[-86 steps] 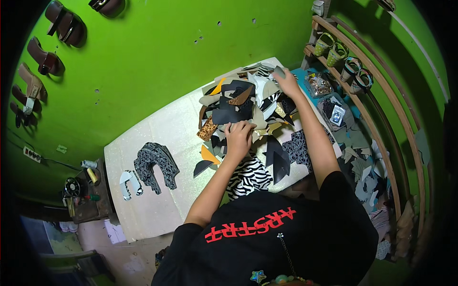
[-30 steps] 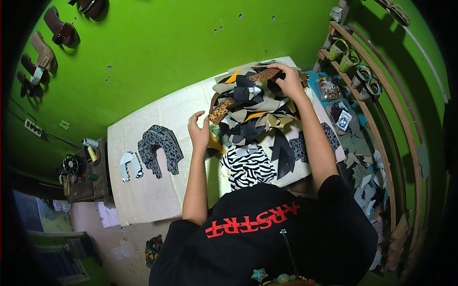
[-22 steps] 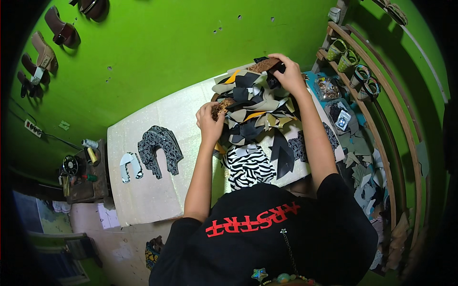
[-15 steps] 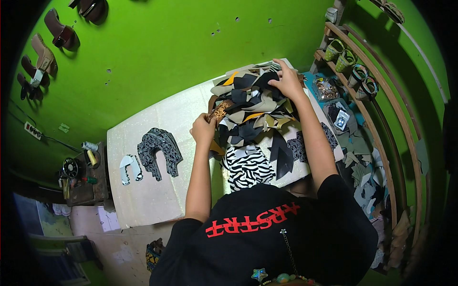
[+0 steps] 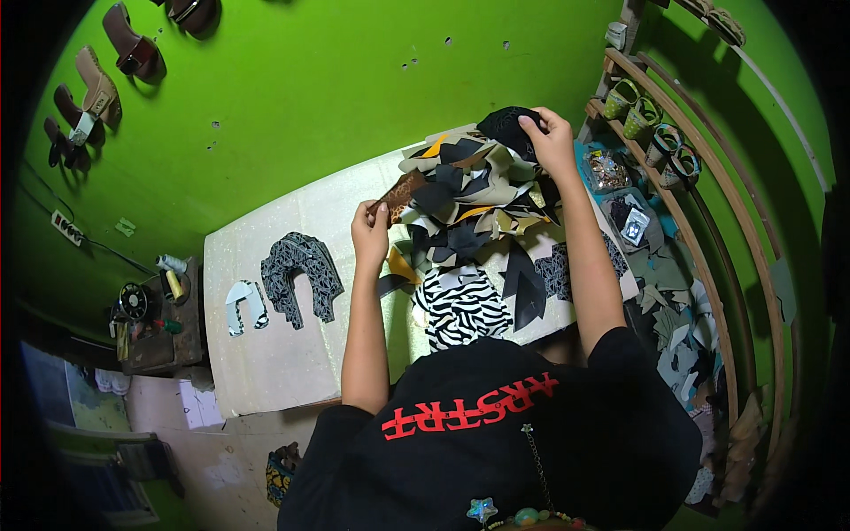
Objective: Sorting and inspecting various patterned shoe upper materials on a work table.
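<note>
My left hand (image 5: 370, 227) is closed on a brown patterned scrap (image 5: 404, 196) at the left side of a loose pile of cut scraps (image 5: 478, 190) in black, grey-green and orange. At the pile's far right, my right hand (image 5: 551, 142) pinches a black piece with a faint pattern (image 5: 506, 129). Nearer to me lie a zebra-striped piece (image 5: 465, 310), a plain black scrap (image 5: 525, 290) and a black-and-grey patterned piece (image 5: 556, 271). Left on the table rest a stack of dark patterned horseshoe-shaped pieces (image 5: 305, 257) and a smaller pale U-shaped piece (image 5: 245, 303).
The pale table (image 5: 274, 372) stands against a green wall (image 5: 336, 71). A wooden rack (image 5: 682, 111) with small sandals (image 5: 641, 117) rises at the right, above more scraps (image 5: 677, 354). A small bench with a dark wheel (image 5: 134, 301) and thread spools stands left.
My right hand has lifted the black piece up and slightly right, off the pile. My left hand has drawn the brown scrap a little away to the left.
</note>
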Available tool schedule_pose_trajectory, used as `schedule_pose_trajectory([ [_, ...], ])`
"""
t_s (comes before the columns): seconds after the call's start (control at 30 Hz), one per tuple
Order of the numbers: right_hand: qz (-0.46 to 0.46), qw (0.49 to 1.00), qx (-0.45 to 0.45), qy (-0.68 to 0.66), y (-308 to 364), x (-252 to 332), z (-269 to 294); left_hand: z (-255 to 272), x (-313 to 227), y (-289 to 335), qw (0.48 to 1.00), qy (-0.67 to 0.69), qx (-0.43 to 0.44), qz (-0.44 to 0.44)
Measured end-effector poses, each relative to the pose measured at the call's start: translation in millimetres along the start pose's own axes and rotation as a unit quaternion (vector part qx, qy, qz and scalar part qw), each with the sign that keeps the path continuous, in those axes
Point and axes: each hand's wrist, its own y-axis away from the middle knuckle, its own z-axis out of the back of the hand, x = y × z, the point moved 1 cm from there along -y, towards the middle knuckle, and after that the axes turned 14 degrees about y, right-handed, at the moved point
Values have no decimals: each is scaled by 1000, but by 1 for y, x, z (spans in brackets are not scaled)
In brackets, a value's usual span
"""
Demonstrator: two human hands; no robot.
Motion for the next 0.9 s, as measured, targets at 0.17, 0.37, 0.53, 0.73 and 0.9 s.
schedule_pose_trajectory([
  [0.17,-36,991,82,-97,12,18,-8,0,-28,3,993,115,-16,-35],
  [0.37,-103,964,154,-189,30,31,-36,9,-54,15,981,188,-4,-43],
  [0.53,-28,982,-27,182,49,23,-60,21,-62,28,977,211,-15,-42],
  [0.73,53,987,96,116,102,53,-86,40,-64,43,956,293,-19,-9],
  [0.9,86,982,162,42,128,71,-107,52,-73,59,916,400,16,16],
])
